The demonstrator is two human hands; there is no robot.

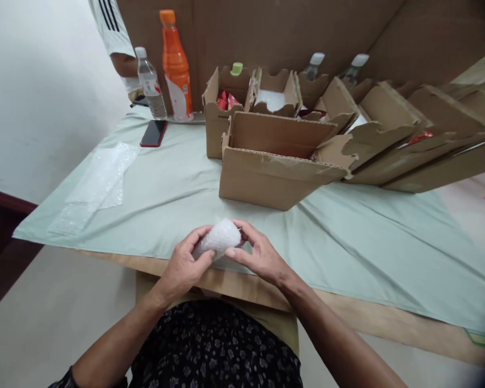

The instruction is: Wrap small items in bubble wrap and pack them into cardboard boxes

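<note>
A small bundle in white bubble wrap is held between both hands at the table's front edge. My left hand is closed round its left end, thumb on the near side. On its right end, my right hand grips with the fingers behind and the thumb in front. What the wrap contains is hidden. Flat sheets of bubble wrap lie on the green cloth to the left. Beyond my hands stands an open cardboard box.
Several more open boxes stand in a row at the back right. At the back left are an orange bottle, a clear bottle and a phone. Behind them a person's arm shows.
</note>
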